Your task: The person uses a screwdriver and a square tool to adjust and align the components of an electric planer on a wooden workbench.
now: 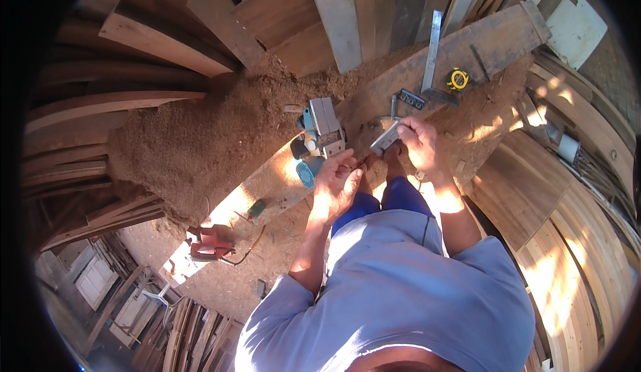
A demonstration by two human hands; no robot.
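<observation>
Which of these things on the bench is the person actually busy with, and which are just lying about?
In use:
left hand at the blue electric planer
right hand holding a small flat metal piece

Lying about:
steel square
yellow tape measure
red power tool on the floor
sawdust heap

planer: grey metal, blue plastic | bench: rough wood | square: matt steel

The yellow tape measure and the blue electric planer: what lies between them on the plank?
In the head view, between the yellow tape measure and the blue electric planer lie a metal square and a small dark part.
</observation>
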